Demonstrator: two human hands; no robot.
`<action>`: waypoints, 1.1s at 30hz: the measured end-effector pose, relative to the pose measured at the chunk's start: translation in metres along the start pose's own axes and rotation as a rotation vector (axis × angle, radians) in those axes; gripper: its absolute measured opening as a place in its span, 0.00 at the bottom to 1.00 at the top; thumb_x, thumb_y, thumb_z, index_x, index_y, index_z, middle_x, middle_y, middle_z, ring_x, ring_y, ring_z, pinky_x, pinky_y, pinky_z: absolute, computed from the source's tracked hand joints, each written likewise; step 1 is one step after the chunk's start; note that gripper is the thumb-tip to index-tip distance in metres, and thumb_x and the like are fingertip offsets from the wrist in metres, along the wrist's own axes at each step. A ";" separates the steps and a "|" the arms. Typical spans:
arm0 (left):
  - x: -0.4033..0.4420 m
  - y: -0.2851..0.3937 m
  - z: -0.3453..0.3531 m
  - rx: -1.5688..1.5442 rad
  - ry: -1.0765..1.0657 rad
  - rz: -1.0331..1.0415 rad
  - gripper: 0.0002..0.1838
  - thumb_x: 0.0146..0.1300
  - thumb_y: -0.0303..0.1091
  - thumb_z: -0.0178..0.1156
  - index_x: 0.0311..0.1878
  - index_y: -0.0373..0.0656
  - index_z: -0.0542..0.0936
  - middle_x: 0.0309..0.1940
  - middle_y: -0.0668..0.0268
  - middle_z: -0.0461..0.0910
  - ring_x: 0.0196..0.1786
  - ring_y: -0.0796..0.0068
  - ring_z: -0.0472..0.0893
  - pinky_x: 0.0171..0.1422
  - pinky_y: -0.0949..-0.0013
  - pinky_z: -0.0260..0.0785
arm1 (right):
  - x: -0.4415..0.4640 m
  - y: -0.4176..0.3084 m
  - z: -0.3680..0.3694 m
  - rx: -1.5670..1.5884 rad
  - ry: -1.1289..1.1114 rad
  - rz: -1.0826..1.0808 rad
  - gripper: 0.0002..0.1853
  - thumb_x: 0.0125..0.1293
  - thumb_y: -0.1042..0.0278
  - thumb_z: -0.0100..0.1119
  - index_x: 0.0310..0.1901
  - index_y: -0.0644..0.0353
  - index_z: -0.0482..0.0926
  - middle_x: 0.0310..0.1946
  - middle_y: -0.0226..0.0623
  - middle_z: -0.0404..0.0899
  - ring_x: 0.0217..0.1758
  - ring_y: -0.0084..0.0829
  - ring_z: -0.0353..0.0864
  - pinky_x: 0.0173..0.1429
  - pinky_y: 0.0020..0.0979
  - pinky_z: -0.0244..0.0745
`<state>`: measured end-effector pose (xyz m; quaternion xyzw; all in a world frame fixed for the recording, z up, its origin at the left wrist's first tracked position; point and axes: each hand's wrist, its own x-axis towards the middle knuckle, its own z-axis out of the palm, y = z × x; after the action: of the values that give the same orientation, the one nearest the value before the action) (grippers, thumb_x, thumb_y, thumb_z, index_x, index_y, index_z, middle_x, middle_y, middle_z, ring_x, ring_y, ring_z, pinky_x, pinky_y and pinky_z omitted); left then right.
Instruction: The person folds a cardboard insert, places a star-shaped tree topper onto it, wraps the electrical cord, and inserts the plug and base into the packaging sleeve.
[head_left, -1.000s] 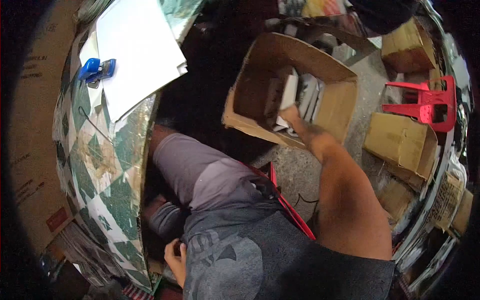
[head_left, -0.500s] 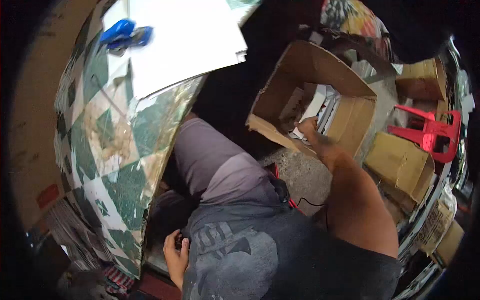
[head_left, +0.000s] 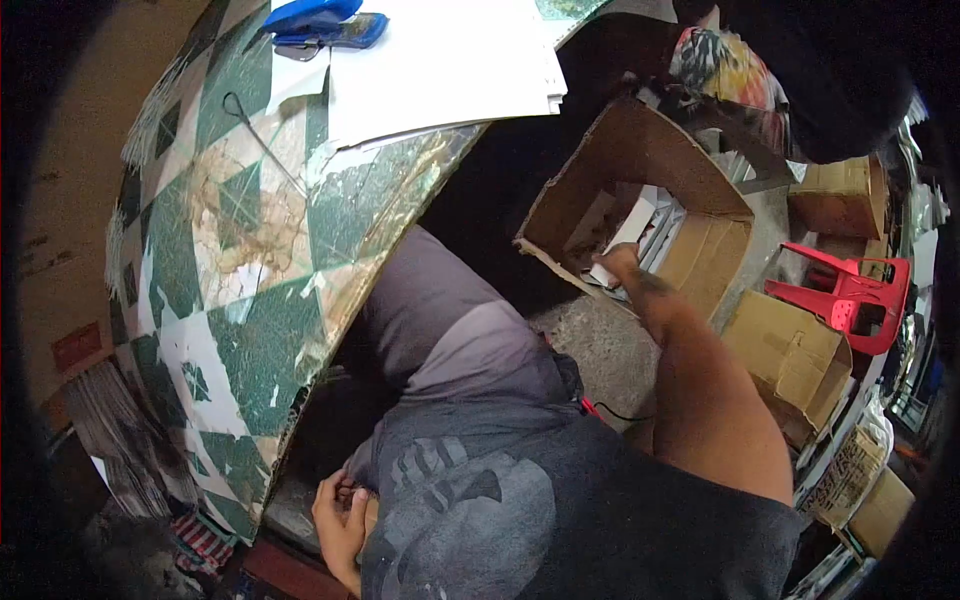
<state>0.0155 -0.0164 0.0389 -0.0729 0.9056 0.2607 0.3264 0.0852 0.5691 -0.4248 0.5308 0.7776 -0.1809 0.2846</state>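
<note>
My right arm reaches down into an open cardboard box (head_left: 715,258) on the floor. There my right hand (head_left: 620,262) is closed on a white flat piece (head_left: 632,224), which lies against several other white pieces (head_left: 664,232) in the box. Beside my hip rests my left hand (head_left: 342,520), its fingers curled and apart, with nothing seen in it. Up on the green-and-white checkered table (head_left: 255,350) is a stack of white sheets (head_left: 440,75), with a blue tool (head_left: 340,28) on its left edge.
A pink plastic stool (head_left: 850,295) and closed-looking cardboard boxes (head_left: 785,350) stand at the right. A bent wire (head_left: 262,145) lies on the checkered table. Colourful cloth (head_left: 730,75) and a dark-clothed person's form are at the top right. Bundled grey sheets (head_left: 125,430) sit at lower left.
The view has shifted, so the table and its stack show further right. My right hand stays in the box on the white piece, which now leans lower among the others.
</note>
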 end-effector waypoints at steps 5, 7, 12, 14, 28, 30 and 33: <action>0.021 0.029 -0.003 0.099 -0.011 0.080 0.20 0.66 0.29 0.66 0.60 0.31 0.81 0.46 0.55 0.82 0.44 0.61 0.80 0.53 0.62 0.75 | 0.013 -0.025 -0.097 -0.402 -0.206 -0.343 0.33 0.61 0.32 0.72 0.41 0.63 0.89 0.37 0.49 0.88 0.37 0.41 0.85 0.45 0.37 0.81; 0.038 0.051 0.004 0.208 0.039 0.222 0.20 0.65 0.27 0.65 0.60 0.32 0.82 0.49 0.54 0.83 0.45 0.59 0.81 0.54 0.61 0.76 | 0.026 -0.033 -0.089 -0.685 -0.212 -0.749 0.32 0.65 0.33 0.67 0.45 0.60 0.91 0.41 0.52 0.87 0.40 0.42 0.85 0.48 0.42 0.81; 0.129 0.194 0.081 0.315 -0.181 0.875 0.31 0.58 0.21 0.66 0.68 0.46 0.81 0.70 0.55 0.78 0.63 0.49 0.82 0.68 0.57 0.75 | 0.037 0.064 -0.009 -0.450 -0.046 -1.059 0.33 0.69 0.36 0.58 0.64 0.54 0.80 0.59 0.51 0.80 0.57 0.51 0.78 0.61 0.57 0.73; 0.171 0.236 0.130 0.377 -0.355 1.053 0.39 0.59 0.19 0.62 0.76 0.55 0.75 0.82 0.62 0.64 0.83 0.54 0.63 0.78 0.57 0.70 | 0.061 0.035 0.017 -0.134 0.008 -1.019 0.35 0.70 0.38 0.56 0.73 0.49 0.73 0.68 0.48 0.76 0.66 0.55 0.74 0.67 0.63 0.68; 0.274 0.231 0.277 0.377 -0.410 1.094 0.17 0.73 0.36 0.53 0.64 0.50 0.76 0.69 0.64 0.72 0.62 0.48 0.77 0.75 0.44 0.63 | -0.066 -0.186 -0.127 0.040 -0.178 -0.816 0.35 0.73 0.54 0.63 0.77 0.61 0.69 0.69 0.48 0.78 0.63 0.45 0.81 0.68 0.45 0.74; 0.267 0.219 0.284 0.216 -0.153 1.291 0.20 0.78 0.41 0.52 0.68 0.45 0.73 0.82 0.59 0.59 0.81 0.48 0.61 0.82 0.45 0.58 | -0.121 -0.111 -0.154 0.018 -0.217 -0.922 0.34 0.74 0.57 0.64 0.76 0.63 0.69 0.68 0.48 0.79 0.61 0.42 0.83 0.67 0.41 0.76; 0.232 0.218 0.240 0.110 -0.223 1.418 0.21 0.80 0.39 0.53 0.70 0.43 0.72 0.85 0.56 0.54 0.89 0.47 0.44 0.89 0.45 0.48 | -0.164 -0.114 -0.194 -0.024 -0.311 -1.107 0.34 0.73 0.59 0.65 0.75 0.65 0.70 0.67 0.48 0.80 0.60 0.42 0.84 0.67 0.40 0.76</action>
<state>-0.0976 0.3030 -0.1714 0.5764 0.7079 0.3699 0.1724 -0.0243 0.5215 -0.1737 0.0087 0.8905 -0.3701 0.2644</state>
